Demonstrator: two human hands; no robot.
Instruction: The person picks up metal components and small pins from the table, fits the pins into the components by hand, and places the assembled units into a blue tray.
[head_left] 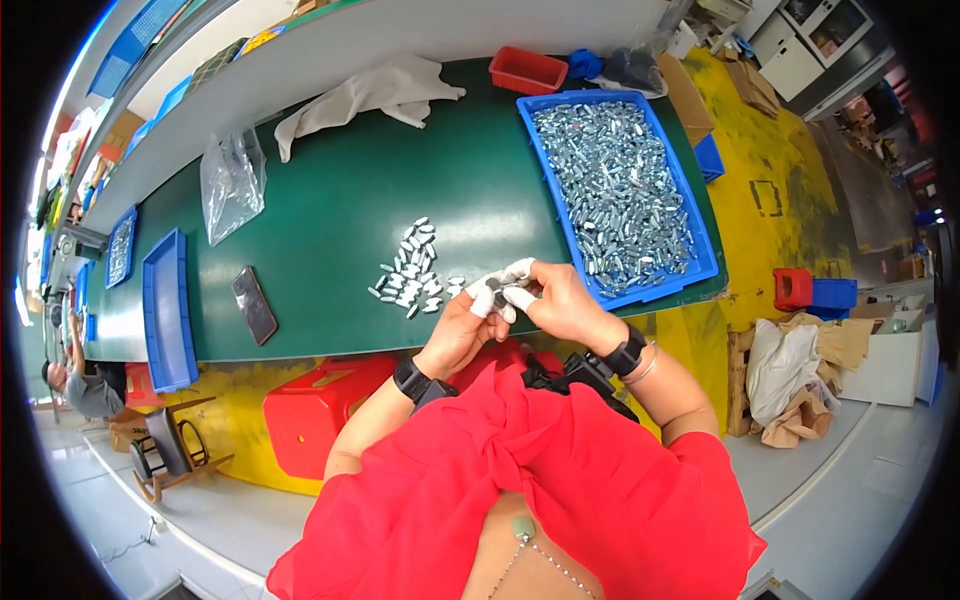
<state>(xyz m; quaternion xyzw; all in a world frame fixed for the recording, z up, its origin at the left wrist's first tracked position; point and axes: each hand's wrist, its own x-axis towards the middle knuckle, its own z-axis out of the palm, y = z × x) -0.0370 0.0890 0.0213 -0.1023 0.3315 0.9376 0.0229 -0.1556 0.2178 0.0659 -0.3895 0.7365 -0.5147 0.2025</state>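
Frame centre: left hand [458,330] and right hand [556,300], fingertips pinched together on a small grey metal part [497,291], beside a blue plastic tray of metal parts [702,270]

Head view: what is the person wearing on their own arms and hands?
Each wrist carries a black band with a boxy black module: the left wrist band and the right wrist band. A thin bangle sits just behind the right one. White finger cots cover several fingertips of both hands. The forearms are bare; loose red sleeves end near the elbows.
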